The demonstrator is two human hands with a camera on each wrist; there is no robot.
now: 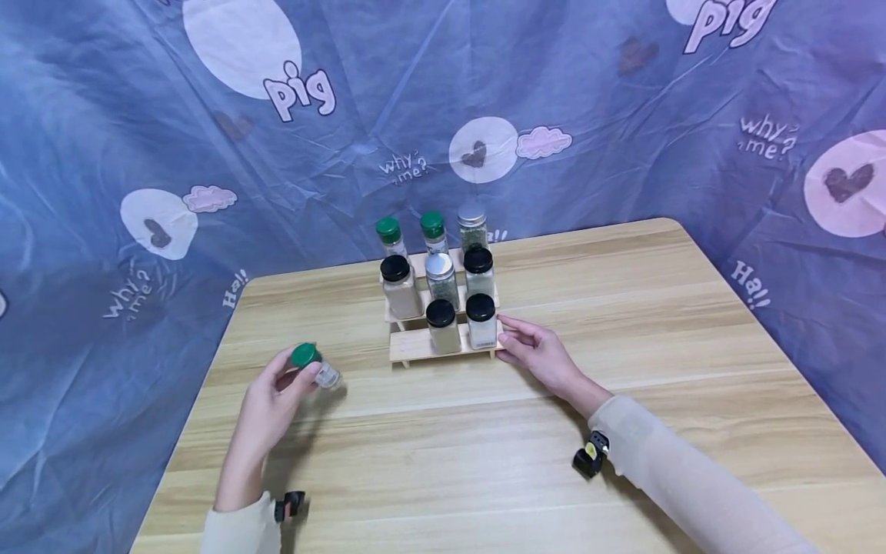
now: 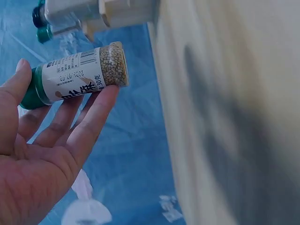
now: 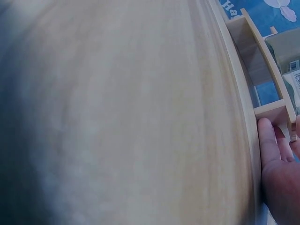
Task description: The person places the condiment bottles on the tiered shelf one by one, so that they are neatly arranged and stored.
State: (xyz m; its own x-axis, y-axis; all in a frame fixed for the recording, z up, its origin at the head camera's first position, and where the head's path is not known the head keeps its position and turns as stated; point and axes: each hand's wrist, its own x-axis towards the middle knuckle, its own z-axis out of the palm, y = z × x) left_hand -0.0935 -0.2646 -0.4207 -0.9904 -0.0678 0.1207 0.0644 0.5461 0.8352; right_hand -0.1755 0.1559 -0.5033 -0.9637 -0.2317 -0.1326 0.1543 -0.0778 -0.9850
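Note:
My left hand (image 1: 268,404) holds a small clear spice jar (image 1: 328,375) with a green cap, tilted above the table at the left. In the left wrist view pale seeds show in the jar's base (image 2: 114,64), beside a white printed label; thumb and fingers hold it near the cap. At the right end of a three-tier wooden spice rack (image 1: 410,346), my right hand (image 1: 543,360) grips the lowest tier. In the right wrist view its fingers (image 3: 268,140) reach under the shelf board, and the thumb is partly cut off by the frame edge.
On the rack stand several jars: two green-capped ones (image 1: 432,225) and a silver-capped one (image 1: 473,219) at the back, black-capped (image 1: 395,269) and silver-capped (image 1: 440,267) ones in the middle, two black-capped ones (image 1: 481,308) in front. A blue printed cloth (image 1: 360,100) hangs behind the wooden table (image 1: 443,454).

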